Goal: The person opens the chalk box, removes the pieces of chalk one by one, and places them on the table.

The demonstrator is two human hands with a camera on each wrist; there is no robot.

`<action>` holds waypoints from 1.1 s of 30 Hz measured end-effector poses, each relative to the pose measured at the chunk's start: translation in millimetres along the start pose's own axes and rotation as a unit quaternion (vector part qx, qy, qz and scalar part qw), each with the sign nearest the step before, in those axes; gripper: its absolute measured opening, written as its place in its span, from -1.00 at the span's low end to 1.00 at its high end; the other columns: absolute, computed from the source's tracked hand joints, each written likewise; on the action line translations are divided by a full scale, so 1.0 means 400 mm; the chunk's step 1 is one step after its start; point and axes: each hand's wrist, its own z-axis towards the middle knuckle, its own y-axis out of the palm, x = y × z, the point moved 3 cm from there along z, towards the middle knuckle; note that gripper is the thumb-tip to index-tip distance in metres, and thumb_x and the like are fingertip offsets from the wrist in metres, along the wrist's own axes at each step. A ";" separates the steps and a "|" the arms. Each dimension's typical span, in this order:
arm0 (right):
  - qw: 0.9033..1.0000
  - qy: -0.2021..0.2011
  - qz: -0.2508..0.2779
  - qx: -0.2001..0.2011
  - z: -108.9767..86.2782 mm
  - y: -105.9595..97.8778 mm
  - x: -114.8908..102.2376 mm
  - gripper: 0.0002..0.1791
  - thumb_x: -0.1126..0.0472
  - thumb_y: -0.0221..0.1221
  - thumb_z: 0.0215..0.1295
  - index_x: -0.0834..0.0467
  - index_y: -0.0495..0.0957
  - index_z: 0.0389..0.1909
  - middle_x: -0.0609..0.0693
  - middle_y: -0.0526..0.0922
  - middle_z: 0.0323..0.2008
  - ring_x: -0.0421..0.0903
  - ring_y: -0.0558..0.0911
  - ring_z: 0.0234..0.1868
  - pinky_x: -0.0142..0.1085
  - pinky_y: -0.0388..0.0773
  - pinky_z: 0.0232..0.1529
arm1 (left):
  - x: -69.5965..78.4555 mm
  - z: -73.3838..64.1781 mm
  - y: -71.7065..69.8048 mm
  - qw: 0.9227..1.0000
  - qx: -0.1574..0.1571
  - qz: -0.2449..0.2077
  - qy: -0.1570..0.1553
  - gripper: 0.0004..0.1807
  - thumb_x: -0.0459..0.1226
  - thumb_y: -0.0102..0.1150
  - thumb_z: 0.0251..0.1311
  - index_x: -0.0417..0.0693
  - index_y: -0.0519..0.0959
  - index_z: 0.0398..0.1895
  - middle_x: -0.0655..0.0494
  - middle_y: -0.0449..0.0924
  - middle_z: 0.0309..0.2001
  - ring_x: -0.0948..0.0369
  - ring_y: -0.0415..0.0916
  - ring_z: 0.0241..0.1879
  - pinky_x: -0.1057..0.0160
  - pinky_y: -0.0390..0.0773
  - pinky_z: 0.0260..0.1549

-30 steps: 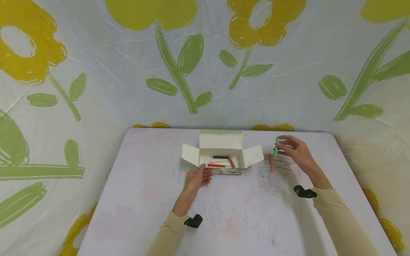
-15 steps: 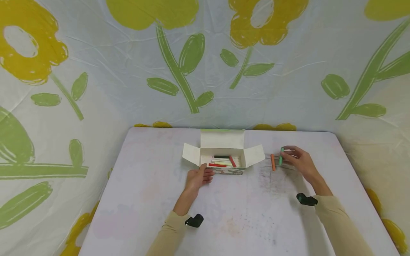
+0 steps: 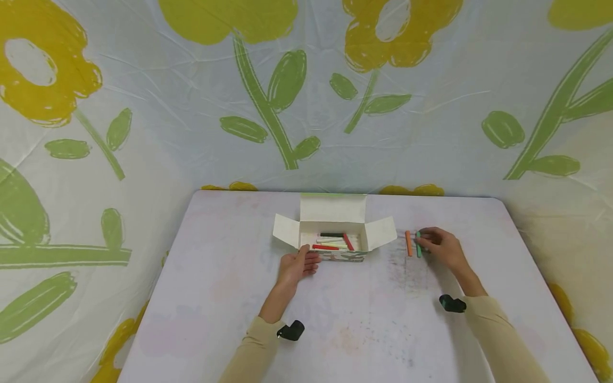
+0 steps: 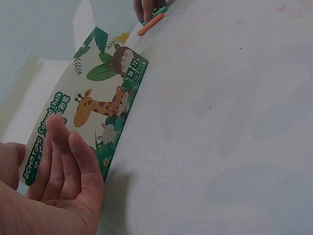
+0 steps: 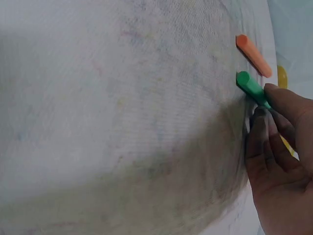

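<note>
Found the green chalk (image 5: 251,85) directly left of the right hand (image 3: 442,250), at its fingertips, on the right-hand part of the tabletop (image 3: 230,308)

Saw it pinched there between thumb and fingers, gripped toward the far half, with the near end left free and low against the surface; could not tell whether to call it fully at rest along its length

Read the long axis as running near to far, crosswise to the fingers extended from the right

Noted the orange chalk (image 5: 253,55) just beside, on the left of the green one, lying loose and almost parallel, with a narrow strip of tabletop between the two

Judged the right hand clearly the nearer to both sticks

Located the left hand (image 3: 293,268) well apart, at the near left corner of the open box (image 3: 345,256), holding it with thumb at the front rim and fingers outside the printed wall

Saw the box standing left of both loose sticks, with the right flap (image 3: 380,233) spread out toward the orange chalk

Made out inside the box a dark stick (image 3: 331,234), pale sticks (image 3: 330,241) and red sticks (image 3: 324,247), lying mostly left to right, unlike the near-to-far line of the green chalk
</note>
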 end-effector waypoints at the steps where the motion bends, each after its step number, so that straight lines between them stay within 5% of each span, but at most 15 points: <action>1: 1.000 -0.002 -0.005 0.002 0.000 0.000 -0.003 -0.50 0.10 0.27 0.46 0.40 0.53 0.19 0.34 0.67 -0.04 -0.29 0.59 -0.21 -0.49 0.56 -0.33 | 0.000 -0.001 0.000 1.000 -0.001 0.000 -0.001 -0.46 -0.05 0.10 0.50 -0.49 0.65 -0.05 -0.26 0.75 -0.14 0.26 0.66 -0.39 0.26 0.72 -0.25; 6: 1.000 -0.008 -0.019 0.004 0.002 -0.008 -0.015 -0.57 0.14 0.21 0.51 0.41 0.54 0.16 0.35 0.66 -0.05 0.17 0.68 -0.09 -0.46 0.58 -0.34 | 0.002 -0.007 0.002 1.000 -0.004 0.001 -0.005 -0.45 -0.04 0.08 0.52 -0.49 0.64 -0.03 -0.30 0.73 -0.09 0.23 0.66 -0.37 0.20 0.73 -0.20; 10: 1.000 -0.015 -0.023 0.013 0.006 -0.021 -0.030 -0.59 0.11 0.13 0.56 0.39 0.54 0.14 0.35 0.65 -0.04 0.30 0.65 -0.03 -0.47 0.56 -0.33 | 0.003 -0.009 0.001 1.000 -0.006 0.002 -0.004 -0.45 -0.05 0.05 0.54 -0.49 0.64 -0.03 -0.28 0.74 -0.11 0.24 0.66 -0.37 0.19 0.73 -0.20; 22: 0.995 -0.084 -0.019 0.039 0.023 -0.058 -0.143 -0.67 0.13 0.18 0.53 0.32 0.60 0.06 0.24 0.72 -0.15 0.03 0.71 -0.21 -0.59 0.47 -0.28 | -0.001 -0.005 0.000 1.000 0.000 -0.005 -0.004 -0.48 -0.04 0.11 0.50 -0.44 0.68 -0.11 -0.08 0.78 -0.26 0.27 0.65 -0.43 0.33 0.70 -0.34; 28: 0.992 -0.119 0.011 0.033 0.040 -0.061 -0.221 -0.72 0.15 0.19 0.52 0.30 0.61 0.02 0.21 0.74 -0.21 0.09 0.72 -0.23 -0.58 0.48 -0.26 | 0.000 -0.004 0.000 1.000 0.005 -0.007 -0.011 -0.47 -0.04 0.11 0.49 -0.46 0.67 -0.07 -0.15 0.77 -0.21 0.28 0.66 -0.42 0.31 0.71 -0.31; 33: 0.990 -0.134 0.032 0.027 0.053 -0.055 -0.269 -0.74 0.20 0.21 0.51 0.32 0.60 0.01 0.24 0.72 -0.17 -0.06 0.71 -0.25 -0.62 0.52 -0.22 | -0.001 -0.003 0.000 1.000 0.000 -0.004 -0.011 -0.45 -0.04 0.12 0.49 -0.48 0.66 -0.04 -0.20 0.77 -0.17 0.27 0.66 -0.40 0.28 0.72 -0.27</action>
